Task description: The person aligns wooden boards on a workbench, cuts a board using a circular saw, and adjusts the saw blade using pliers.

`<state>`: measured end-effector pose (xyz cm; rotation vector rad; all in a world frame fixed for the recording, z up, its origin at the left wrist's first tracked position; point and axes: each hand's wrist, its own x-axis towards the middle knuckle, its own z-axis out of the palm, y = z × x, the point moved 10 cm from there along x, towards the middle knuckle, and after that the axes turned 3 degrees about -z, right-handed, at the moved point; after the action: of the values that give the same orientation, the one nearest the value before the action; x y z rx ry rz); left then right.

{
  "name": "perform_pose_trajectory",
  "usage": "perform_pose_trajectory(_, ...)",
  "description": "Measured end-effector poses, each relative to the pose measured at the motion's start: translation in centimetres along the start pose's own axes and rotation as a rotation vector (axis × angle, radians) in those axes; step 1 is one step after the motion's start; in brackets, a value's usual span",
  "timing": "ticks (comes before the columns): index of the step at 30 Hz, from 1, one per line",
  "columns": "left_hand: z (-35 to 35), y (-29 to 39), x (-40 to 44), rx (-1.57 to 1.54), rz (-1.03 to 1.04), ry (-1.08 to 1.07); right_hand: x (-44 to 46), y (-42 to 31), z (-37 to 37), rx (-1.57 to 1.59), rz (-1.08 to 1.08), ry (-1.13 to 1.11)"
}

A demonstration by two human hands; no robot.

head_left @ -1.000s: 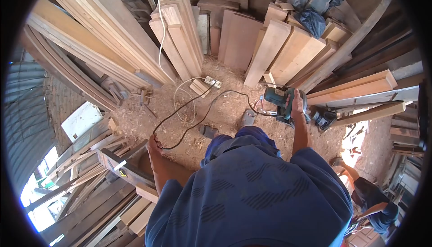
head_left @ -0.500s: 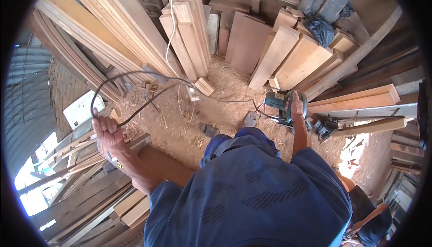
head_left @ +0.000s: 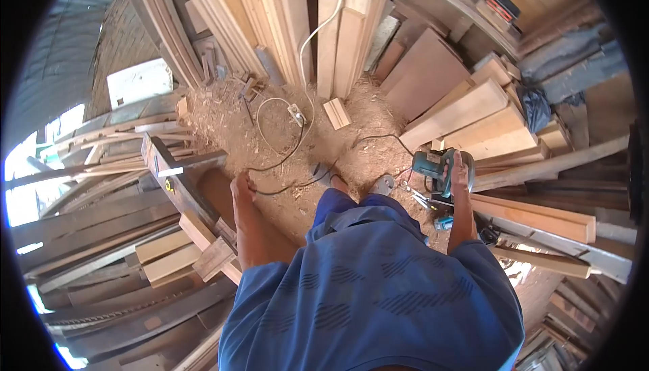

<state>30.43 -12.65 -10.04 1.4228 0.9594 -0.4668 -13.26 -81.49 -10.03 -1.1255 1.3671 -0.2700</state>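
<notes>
My right hand [head_left: 460,176] is wrapped round the handle of a teal power tool [head_left: 428,164], apparently a circular saw, held upright beside the leaning boards at the right. A black power cord [head_left: 276,165] runs to my left hand [head_left: 243,186], whose fingers are curled closed round it low in front of my left side. From there the cord trails over the ground past my feet, and another stretch of it leads to the saw. A white socket [head_left: 295,112] on a white cable lies on the sawdust with the black cord plugged in.
Tall planks [head_left: 347,39] lean at the back, near a small wood block [head_left: 337,114]. Boards [head_left: 466,117] stand at the right. Stacked timber [head_left: 162,259] fills the left, beside a wooden beam [head_left: 177,180]. A second teal tool [head_left: 444,223] lies low by my right arm.
My left hand has come down and inward, and the raised cord loop has dropped towards the ground. My right hand still holds the saw. My view has turned, and another person at lower right has left it.
</notes>
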Motion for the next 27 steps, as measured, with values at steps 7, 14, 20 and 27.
perform_pose_trajectory(7,1.6,18.3,-3.0,-0.285,0.332,-0.216,-0.2,-5.3,7.6,-0.074,-0.035,-0.057)
perform_pose_trajectory(14,-4.9,7.2,6.3,-0.110,0.061,0.048,-1.8,-9.9,16.5,-0.042,-0.077,-0.133)
perform_pose_trajectory(20,-7.7,0.1,11.0,-0.062,-0.207,0.051,-3.9,-13.7,22.5,0.070,-0.068,-0.145)
perform_pose_trajectory(27,-10.2,0.8,8.7,0.230,0.069,-0.101,-3.0,-15.6,26.1,0.237,-0.055,-0.184)
